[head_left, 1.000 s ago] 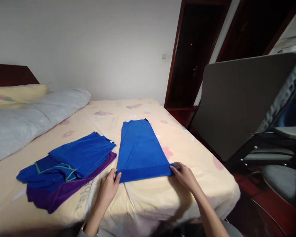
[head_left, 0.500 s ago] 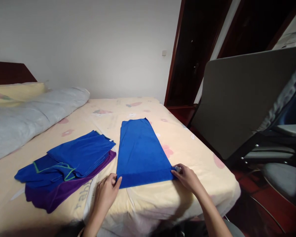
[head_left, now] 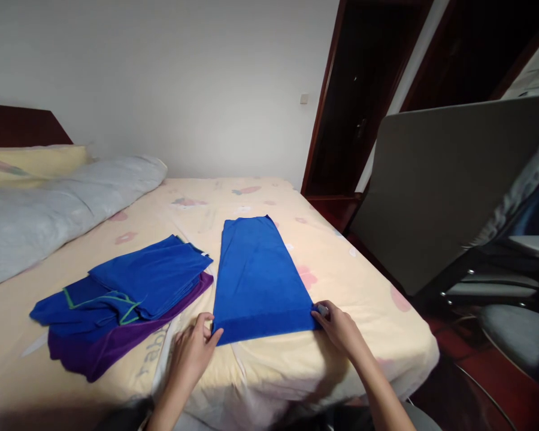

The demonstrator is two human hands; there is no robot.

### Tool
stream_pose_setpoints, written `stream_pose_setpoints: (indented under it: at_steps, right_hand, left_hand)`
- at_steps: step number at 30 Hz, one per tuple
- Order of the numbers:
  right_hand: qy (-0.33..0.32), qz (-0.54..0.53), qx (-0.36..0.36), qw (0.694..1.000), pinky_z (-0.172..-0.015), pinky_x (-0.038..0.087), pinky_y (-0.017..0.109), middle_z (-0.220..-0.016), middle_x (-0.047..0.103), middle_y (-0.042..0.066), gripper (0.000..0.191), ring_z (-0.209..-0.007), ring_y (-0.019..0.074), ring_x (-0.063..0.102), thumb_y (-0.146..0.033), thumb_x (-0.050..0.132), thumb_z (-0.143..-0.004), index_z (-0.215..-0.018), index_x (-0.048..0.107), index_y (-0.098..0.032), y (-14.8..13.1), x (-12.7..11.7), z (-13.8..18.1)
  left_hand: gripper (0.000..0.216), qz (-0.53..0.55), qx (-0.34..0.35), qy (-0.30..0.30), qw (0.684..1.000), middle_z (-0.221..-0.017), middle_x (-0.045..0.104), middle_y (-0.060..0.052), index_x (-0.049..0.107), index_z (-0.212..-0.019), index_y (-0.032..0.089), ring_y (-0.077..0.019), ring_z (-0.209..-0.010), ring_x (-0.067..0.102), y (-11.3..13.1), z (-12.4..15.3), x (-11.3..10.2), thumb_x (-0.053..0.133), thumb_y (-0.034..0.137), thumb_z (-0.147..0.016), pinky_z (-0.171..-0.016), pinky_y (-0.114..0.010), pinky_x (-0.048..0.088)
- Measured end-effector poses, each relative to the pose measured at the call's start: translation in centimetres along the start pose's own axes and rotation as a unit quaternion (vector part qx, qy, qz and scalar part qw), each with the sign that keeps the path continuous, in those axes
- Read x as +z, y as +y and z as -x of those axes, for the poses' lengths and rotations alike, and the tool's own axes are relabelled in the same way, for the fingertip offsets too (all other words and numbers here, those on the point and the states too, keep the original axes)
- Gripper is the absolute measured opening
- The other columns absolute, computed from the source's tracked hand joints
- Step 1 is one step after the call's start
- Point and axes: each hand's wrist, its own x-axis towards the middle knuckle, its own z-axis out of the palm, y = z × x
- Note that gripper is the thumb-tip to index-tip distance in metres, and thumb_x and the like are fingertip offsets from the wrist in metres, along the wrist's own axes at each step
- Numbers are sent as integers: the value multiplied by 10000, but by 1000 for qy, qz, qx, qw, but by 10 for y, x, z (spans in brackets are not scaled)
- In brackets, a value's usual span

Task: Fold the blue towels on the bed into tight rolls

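A long blue towel (head_left: 256, 275) lies flat on the yellow bed sheet (head_left: 323, 353), folded lengthwise, running away from me. My left hand (head_left: 192, 350) pinches its near left corner between thumb and fingers. My right hand (head_left: 339, 328) pinches its near right corner. Both hands rest low on the bed near its front edge.
A pile of folded blue cloths on a purple one (head_left: 121, 299) lies left of the towel. A grey rolled duvet (head_left: 49, 209) and a yellow pillow (head_left: 31, 164) sit at the far left. A grey chair back (head_left: 444, 185) stands right of the bed, with dark wooden doors (head_left: 354, 102) behind.
Both hands keep their hold on the towel's near corners and have barely shifted; the near edge sits slightly closer to me. The view has drifted a little.
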Motion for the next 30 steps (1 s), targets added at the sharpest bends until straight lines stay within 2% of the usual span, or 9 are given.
stream_pose_setpoints:
  at_steps: [3,5,8,11,14,17,19,23,30]
  right_hand:
    - [5,65,5,998,-729,446,312,-993,758,90,274,-921,280,707,-393,485,-995,-1184,602,-233,-7,-1,3]
    - [17,123,1,992,-724,436,324,-932,755,92,284,-883,284,705,-384,478,-1008,-1214,592,-224,-12,-2,6]
    - [57,200,-9,978,-731,436,348,-943,741,101,299,-917,308,681,-386,522,-1002,-1236,597,-215,-17,-3,10]
    - [140,228,-28,963,-772,462,386,-1131,690,126,312,-1009,336,633,-360,602,-963,-1241,623,-219,-22,-3,14]
    - [179,184,-117,959,-827,482,428,-1176,656,136,242,-1012,328,610,-299,544,-986,-1178,672,-226,-33,3,21]
    - [119,117,-252,953,-848,507,432,-1132,666,130,260,-963,293,619,-260,476,-1010,-1141,698,-228,-46,12,28]
    - [72,99,-294,948,-862,529,442,-1163,664,124,261,-976,290,625,-258,525,-992,-1191,693,-232,-50,17,30]
    - [28,100,-291,951,-902,557,461,-1232,656,123,362,-1028,297,640,-259,618,-947,-1307,657,-235,-39,14,27]
    - [6,90,-298,950,-953,556,437,-1304,638,119,506,-1080,286,632,-84,575,-855,-1339,650,-211,-14,4,18]
  left_hand:
    - [235,-52,1,21,998,-760,719,-17,608,-1114,220,-249,-831,715,4,3,0,601,328,-905,-738,-354,438]
    - [228,-98,29,61,993,-836,727,-32,632,-1110,237,-264,-880,700,6,4,-1,618,330,-902,-762,-368,448]
    - [147,-128,120,120,977,-1029,718,-74,678,-1036,244,-278,-963,674,7,5,-2,587,265,-922,-796,-391,480]
    - [230,-95,235,141,957,-1175,700,-96,703,-995,223,-267,-1120,648,10,4,0,483,163,-966,-928,-408,496]
    - [295,-62,313,124,940,-1290,687,-89,705,-1138,211,-252,-1247,608,20,6,5,455,155,-992,-1031,-397,496]
    - [373,-71,358,70,928,-1395,648,-68,619,-1351,226,-248,-1314,579,27,7,13,479,199,-1007,-1079,-403,503]
    - [400,-83,369,45,925,-1408,645,-61,576,-1408,237,-244,-1302,597,25,6,19,491,234,-1017,-1081,-416,518]
    - [389,-87,376,25,922,-1399,655,-48,587,-1399,257,-225,-1269,633,10,0,26,500,233,-1021,-1074,-405,541]
    - [425,-127,400,9,908,-1474,587,-61,532,-1441,238,-224,-1345,569,-5,-3,24,494,184,-1021,-1130,-436,497]
